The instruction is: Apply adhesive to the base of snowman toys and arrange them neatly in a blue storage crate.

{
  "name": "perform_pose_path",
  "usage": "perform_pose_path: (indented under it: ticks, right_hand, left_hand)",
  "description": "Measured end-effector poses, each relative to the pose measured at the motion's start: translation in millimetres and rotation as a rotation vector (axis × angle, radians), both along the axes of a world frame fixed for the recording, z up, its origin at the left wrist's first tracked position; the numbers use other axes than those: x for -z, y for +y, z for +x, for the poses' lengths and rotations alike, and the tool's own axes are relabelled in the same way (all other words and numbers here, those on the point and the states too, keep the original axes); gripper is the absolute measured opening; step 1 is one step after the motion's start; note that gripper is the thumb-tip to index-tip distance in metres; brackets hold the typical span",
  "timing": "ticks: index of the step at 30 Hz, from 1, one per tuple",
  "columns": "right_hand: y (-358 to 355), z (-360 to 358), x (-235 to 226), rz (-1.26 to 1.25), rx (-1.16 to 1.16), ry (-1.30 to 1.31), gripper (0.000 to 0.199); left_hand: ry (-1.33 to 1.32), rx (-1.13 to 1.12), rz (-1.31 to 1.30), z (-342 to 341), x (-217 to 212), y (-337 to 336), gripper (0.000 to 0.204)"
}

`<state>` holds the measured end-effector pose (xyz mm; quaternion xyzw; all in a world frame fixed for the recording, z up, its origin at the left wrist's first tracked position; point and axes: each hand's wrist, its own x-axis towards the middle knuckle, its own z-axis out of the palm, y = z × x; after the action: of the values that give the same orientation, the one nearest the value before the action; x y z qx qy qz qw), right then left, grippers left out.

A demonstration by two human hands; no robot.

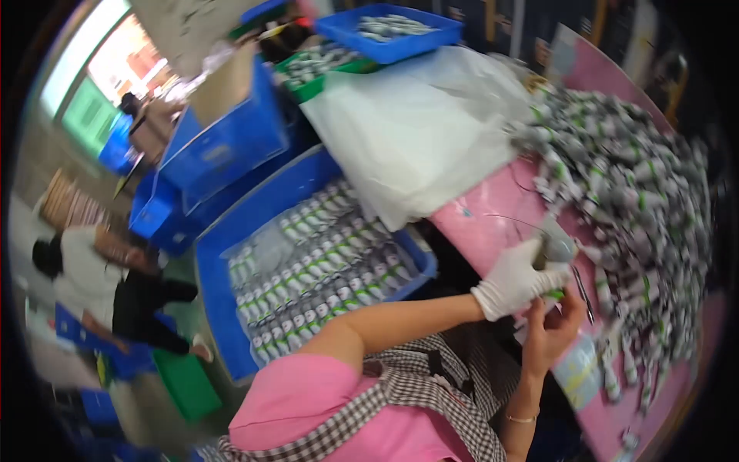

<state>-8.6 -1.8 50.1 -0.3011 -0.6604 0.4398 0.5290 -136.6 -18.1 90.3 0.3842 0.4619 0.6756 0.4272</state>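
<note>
A grey bulb-shaped piece (558,248) is grasped by the gloved left hand (512,283) near the pink surface (496,199), its length pointing toward the bare right hand (551,333), whose grip cannot be told.

Table (499,202): one, flat top, pink.
Directly upon it:
– Large heap of small grey-and-white rounded pieces with bright green bands (627,181), jumbled, along the right side.
– One similar loose piece (630,440), near the lower end, apart from the heap.
– One translucent white sheet (419,127), creased, over the far left part.
– One slim dark pen-shaped tool (583,294), beside the heap.
– One pale-blue-and-yellow flat patch (577,371), near the front edge; material unclear.
</note>
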Motion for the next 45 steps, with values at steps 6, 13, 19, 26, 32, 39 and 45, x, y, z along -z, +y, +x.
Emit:
perform_pose_path:
  ticks: [6, 13, 19, 26, 32, 39, 45]
  right_hand:
    - [-11, -18, 5, 0.107, -0.041, -0.076, 0.041]
    - [-17, -5, -7, 0.009, -0.078, -0.173, 0.046]
    - [13, 32, -21, -0.101, 0.125, -0.268, 0.023]
    - [64, 72, 17, 0.120, 0.314, -0.572, 0.017]
    - [70, 53, 21, 0.338, 0.349, -1.009, 0.015]
    - [35, 17, -9, 0.059, 0.020, -0.210, 0.015]
    - [32, 3, -1, 0.472, 0.013, -0.397, 0.014]
  left_hand:
    - [0.012, -0.207, -0.078, -7, -18, -32, 0.041]
    - [-0.111, -0.226, 0.113, 4, 12, -14, 0.043]
    - [-0.831, 0.490, -0.503, -72, 6, -54, 0.042]
    - [-0.118, 0.233, -0.363, -41, -6, -58, 0.053]
    - [-0.098, 0.202, -0.337, -12, 8, -34, 0.049]
    - [-0.038, 0.166, -0.401, -14, 17, -37, 0.055]
    - [-0.020, 0.153, -0.410, -9, 12, -32, 0.053]
